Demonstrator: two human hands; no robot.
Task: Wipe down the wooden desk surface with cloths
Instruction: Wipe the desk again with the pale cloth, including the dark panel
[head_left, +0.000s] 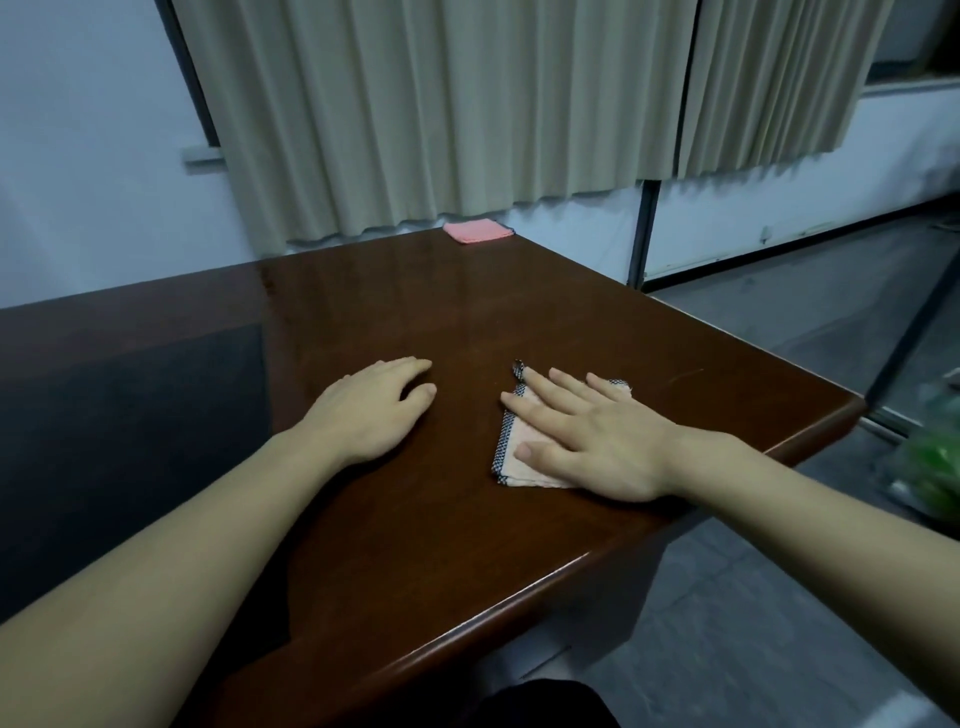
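A dark glossy wooden desk (415, 322) fills the middle of the head view. A folded beige cloth (511, 457) with a dark checked hem lies near the desk's right side. My right hand (587, 436) presses flat on it with straight, spread fingers, hiding most of the cloth. To its left, my left hand (371, 410) rests on the bare wood with fingers loosely curved and holds nothing. A folded pink cloth (478, 230) lies at the far corner of the desk, well away from both hands.
Beige curtains (441, 104) hang behind the desk against a pale wall. The desk's right edge (810, 441) drops to a grey floor. A blurred green object (935, 457) sits low at the right. A darker panel (130, 441) covers the desk's left part.
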